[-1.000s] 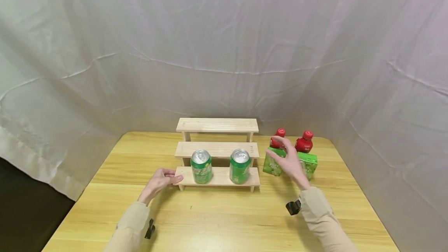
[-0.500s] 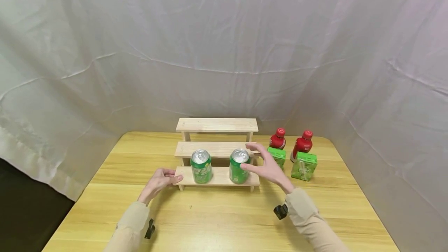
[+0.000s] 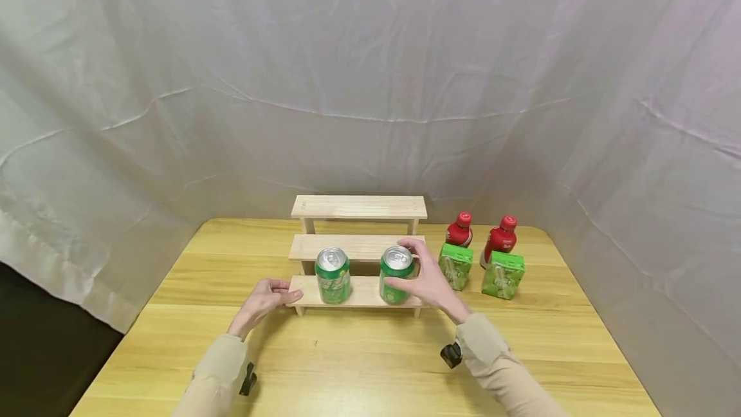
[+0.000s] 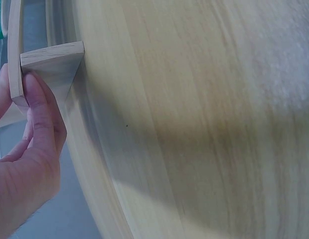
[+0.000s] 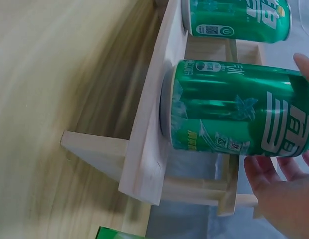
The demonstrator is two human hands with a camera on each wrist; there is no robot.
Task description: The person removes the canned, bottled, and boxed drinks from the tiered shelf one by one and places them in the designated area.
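Note:
A three-step wooden display stand (image 3: 359, 207) stands at the back middle of the table. Its bottom step carries two green soda cans, a left can (image 3: 332, 282) and a right can (image 3: 395, 285), both upright. My left hand (image 3: 263, 304) pinches the left end of that step, thumb on top and fingers beneath; the left wrist view shows the board's end between them. Around the right can curls my right hand (image 3: 431, 280), its thumb across the near side and fingers at the far side. In the right wrist view this can's base sits on the step.
Right of the stand are two green drink cartons, a nearer one (image 3: 502, 275) and one farther left (image 3: 455, 266). Behind them stand two red bottles, one at left (image 3: 459, 230) and one at right (image 3: 500, 239). A pale curtain (image 3: 370, 82) hangs behind the wooden table (image 3: 359, 365).
My right hand has moved left from over the cartons to the right can and curled round it. My left hand has stayed on the stand; the cans have not moved.

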